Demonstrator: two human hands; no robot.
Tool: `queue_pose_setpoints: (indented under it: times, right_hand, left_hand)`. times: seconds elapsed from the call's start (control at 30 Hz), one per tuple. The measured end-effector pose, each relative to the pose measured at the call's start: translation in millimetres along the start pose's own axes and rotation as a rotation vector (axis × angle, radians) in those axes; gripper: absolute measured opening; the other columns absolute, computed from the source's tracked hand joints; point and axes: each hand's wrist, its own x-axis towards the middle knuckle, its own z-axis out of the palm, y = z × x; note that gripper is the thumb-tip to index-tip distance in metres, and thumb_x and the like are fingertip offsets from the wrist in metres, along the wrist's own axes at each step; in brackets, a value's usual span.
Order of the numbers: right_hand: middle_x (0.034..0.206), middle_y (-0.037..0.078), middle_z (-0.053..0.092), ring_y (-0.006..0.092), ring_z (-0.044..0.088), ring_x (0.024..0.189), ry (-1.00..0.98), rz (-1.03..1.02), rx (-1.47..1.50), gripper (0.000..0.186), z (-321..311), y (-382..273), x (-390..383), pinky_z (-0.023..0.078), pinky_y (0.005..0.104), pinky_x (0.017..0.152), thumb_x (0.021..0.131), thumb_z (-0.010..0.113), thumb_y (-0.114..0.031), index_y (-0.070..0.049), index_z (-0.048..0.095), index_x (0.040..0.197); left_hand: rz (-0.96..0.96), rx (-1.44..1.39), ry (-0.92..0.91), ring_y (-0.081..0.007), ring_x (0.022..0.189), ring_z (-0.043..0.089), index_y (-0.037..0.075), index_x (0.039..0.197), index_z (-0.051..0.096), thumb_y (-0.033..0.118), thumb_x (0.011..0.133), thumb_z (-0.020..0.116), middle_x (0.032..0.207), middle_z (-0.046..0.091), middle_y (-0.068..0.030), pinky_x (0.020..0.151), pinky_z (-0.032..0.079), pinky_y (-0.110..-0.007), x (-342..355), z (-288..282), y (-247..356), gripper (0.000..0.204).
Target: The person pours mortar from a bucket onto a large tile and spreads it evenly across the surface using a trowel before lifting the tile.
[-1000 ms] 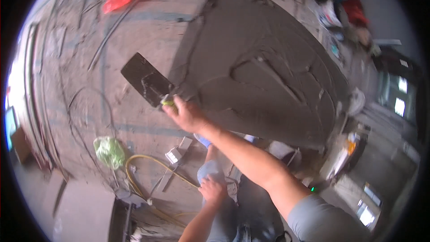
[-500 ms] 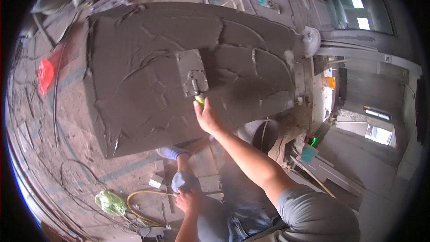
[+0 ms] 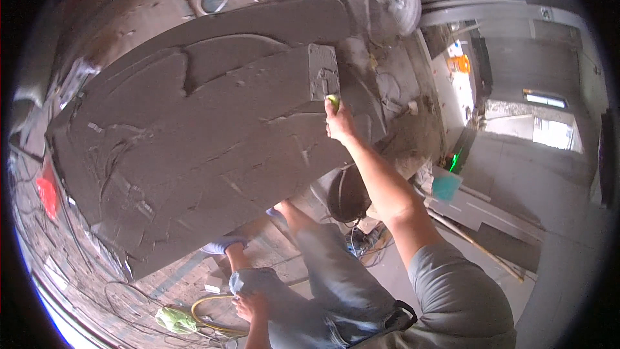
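My right hand grips the yellow-green handle of a flat rectangular plastering trowel, its upper face smeared with grey mortar. The blade lies near the right end of a large slab coated in grey mortar, with ridges and streaks across it; whether the blade touches the coat is hard to tell. My left hand rests at my left knee, beside the rolled trouser hem, its fingers bent loosely and holding nothing I can see.
A dark bucket stands against the slab's near edge, by my right forearm. On the floor lie a yellow hose, a pale green plastic bag and cables. A red bag is at the left; a round whitish object sits at the far right.
My right hand has carried the trowel toward the slab's right end. The view has turned and shifted, so the slab sits further left. My left hand remains at the knee.
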Motion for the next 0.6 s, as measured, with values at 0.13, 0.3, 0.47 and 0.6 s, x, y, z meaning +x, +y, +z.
queue_pose_setpoints:
  times: [0.13,0.3,0.47,0.6]
  right_hand:
    - [0.057,0.006,0.054,0.0176,0.055,0.041,0.051,0.175,0.212,0.044,-65,27,38,0.046,0.0349,0.035,0.1,0.055,-0.047,-0.006,0.049,0.115]
    - [0.055,-0.001,0.048,0.013,0.048,0.039,-0.039,0.334,0.614,0.038,-53,50,-5,0.041,0.0311,0.034,0.099,0.058,-0.049,-0.012,0.049,0.101]
    - [0.072,0.011,0.064,0.0243,0.064,0.061,-0.424,-0.027,0.137,0.047,-18,93,-115,0.048,0.0442,0.054,0.102,0.051,-0.05,-0.005,0.054,0.114]
    - [0.088,0.016,0.07,0.0251,0.067,0.063,-0.534,-0.153,-0.204,0.044,-58,127,-128,0.057,0.0413,0.057,0.1,0.057,-0.047,-0.008,0.054,0.121]
  left_hand:
    - [-0.028,0.071,-0.02,-0.0381,0.118,0.058,-0.001,0.139,0.042,0.044,0.084,0.062,0.133,0.051,-0.024,0.096,0.049,-0.051,2,20,26,0.073]
    - [-0.053,0.179,-0.046,-0.0419,0.125,0.054,0.003,0.145,0.035,0.046,0.085,0.066,0.141,0.046,-0.0268,0.101,0.044,-0.053,-11,15,56,0.08]
    - [-0.042,0.206,-0.116,-0.0446,0.126,0.052,0.002,0.148,0.03,0.045,0.085,0.066,0.143,0.044,-0.0302,0.104,0.042,-0.055,-29,6,100,0.084]
    - [0.15,0.227,-0.06,-0.0479,0.125,0.052,-0.001,0.148,0.029,0.039,0.088,0.062,0.138,0.045,-0.0349,0.104,0.043,-0.054,-42,-28,126,0.079]
